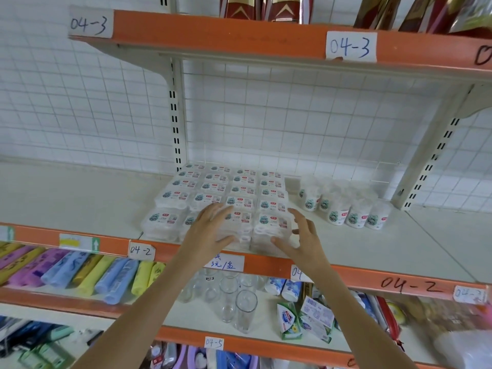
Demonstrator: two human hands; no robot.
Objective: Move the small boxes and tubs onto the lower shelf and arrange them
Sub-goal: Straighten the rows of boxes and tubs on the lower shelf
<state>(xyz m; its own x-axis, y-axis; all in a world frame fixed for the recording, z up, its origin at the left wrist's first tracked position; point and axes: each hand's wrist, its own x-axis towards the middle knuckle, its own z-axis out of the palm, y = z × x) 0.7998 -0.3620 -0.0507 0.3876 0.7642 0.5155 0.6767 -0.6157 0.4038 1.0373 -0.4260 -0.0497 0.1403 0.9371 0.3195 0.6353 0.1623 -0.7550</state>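
Left hand (213,226) (fingers spread) rests on boxes (223,198); right hand (303,235) hovers.

two bare forearms rise from the bottom edge and cross in front of the orange shelf edge (266,265). neither arm shows a sleeve anywhere up to that edge. the left hand (210,230) and the right hand (303,235), both above the orange shelf edge, wear no glove, ring, watch or band. the nails are short and unpainted as far as the blur allows. nothing else of the person is in view.
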